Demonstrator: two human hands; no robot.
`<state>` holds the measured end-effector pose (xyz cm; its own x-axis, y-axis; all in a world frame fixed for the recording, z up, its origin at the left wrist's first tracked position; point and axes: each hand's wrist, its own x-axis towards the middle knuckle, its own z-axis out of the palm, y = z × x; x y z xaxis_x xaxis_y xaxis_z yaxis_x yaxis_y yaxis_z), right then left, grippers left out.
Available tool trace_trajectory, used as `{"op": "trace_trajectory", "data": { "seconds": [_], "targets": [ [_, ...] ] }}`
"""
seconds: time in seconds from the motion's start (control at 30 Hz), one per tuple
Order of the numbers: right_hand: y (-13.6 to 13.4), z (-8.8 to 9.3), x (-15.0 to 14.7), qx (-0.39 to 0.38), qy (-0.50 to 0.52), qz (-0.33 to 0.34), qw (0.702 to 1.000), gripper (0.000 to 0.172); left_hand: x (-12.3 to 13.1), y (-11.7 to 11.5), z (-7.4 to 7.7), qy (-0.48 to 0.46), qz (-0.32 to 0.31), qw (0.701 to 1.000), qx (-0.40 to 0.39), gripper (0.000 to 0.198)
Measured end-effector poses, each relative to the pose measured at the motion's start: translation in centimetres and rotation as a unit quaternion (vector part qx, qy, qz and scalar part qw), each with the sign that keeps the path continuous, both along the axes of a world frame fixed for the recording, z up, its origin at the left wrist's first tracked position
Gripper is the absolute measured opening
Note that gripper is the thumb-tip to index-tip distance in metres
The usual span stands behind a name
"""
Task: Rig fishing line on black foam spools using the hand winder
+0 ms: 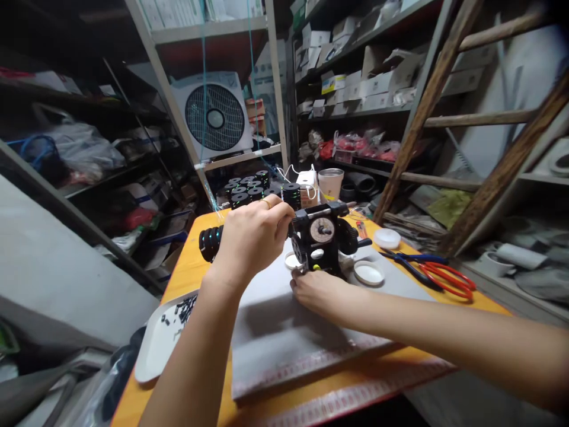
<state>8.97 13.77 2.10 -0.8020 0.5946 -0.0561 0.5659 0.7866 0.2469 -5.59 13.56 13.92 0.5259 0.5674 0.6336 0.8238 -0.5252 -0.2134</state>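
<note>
A small black hand-cranked machine (326,252) with a round dial and a crank handle at its right stands on a grey board (284,350). My left hand (260,237), with a ring on one finger, is closed at the machine's upper left side; whatever its fingers grip is hidden. Low at the machine's left, my right hand (317,290) has its fingers pinched together at its base, and what lies between them is too small to name. Behind my left wrist lies a row of black ringed spools (210,243).
A white tray (149,356) of small black parts sits at the left. Black-handled pliers (413,270), red-handled scissors (448,281) and round white lids (368,273) lie at the right. More black spools (249,187) and a cup (329,182) stand behind. A wooden ladder (415,136) leans beyond.
</note>
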Motion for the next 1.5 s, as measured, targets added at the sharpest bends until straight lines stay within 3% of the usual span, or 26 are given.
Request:
{"op": "trace_trajectory", "data": {
  "seconds": [0.17,0.27,0.43,0.6,0.73,0.9,1.03,1.23,1.37,1.5],
  "targets": [
    [-0.6,-0.1,1.4,-0.028,0.117,0.007,0.993,0.016,-0.3,0.2,1.5,0.094,-0.032,0.995,-0.017,0.022],
    [-1.4,0.3,3.4,-0.062,0.206,0.000,0.977,0.008,-0.7,0.4,1.3,0.119,-0.058,0.991,-0.019,0.022],
    [-2.0,1.1,8.0,-0.116,0.324,-0.035,0.938,0.007,-1.7,-0.8,-1.4,0.096,-0.096,0.990,0.042,0.033],
    [-1.8,2.1,11.2,-0.222,0.465,-0.071,0.854,0.019,-2.5,-1.0,-4.6,0.104,-0.030,0.992,0.065,0.052],
    [-1.7,3.3,11.6,-0.200,0.516,-0.060,0.831,0.019,-2.5,0.6,-5.9,0.076,-0.002,0.994,0.077,0.056],
    [-1.3,4.4,11.7,-0.195,0.594,-0.073,0.778,0.017,-2.0,1.2,-4.4,0.068,-0.002,0.995,0.073,0.047],
    [-0.6,5.5,11.7,-0.162,0.650,-0.047,0.741,0.010,-1.8,1.3,-1.4,0.069,0.011,0.997,-0.040,0.051],
    [0.1,7.6,10.1,-0.145,0.674,-0.017,0.724,0.007,-2.8,3.5,1.6,0.011,-0.133,0.971,-0.199,0.058],
    [0.6,8.5,8.3,-0.098,0.679,0.017,0.727,0.012,-2.5,2.4,1.6,0.010,-0.077,0.979,-0.191,0.057],
    [1.0,9.1,6.6,-0.024,0.641,0.058,0.765,0.010,-1.3,0.3,-0.4,0.011,-0.012,0.994,-0.107,0.045]
  ]
}}
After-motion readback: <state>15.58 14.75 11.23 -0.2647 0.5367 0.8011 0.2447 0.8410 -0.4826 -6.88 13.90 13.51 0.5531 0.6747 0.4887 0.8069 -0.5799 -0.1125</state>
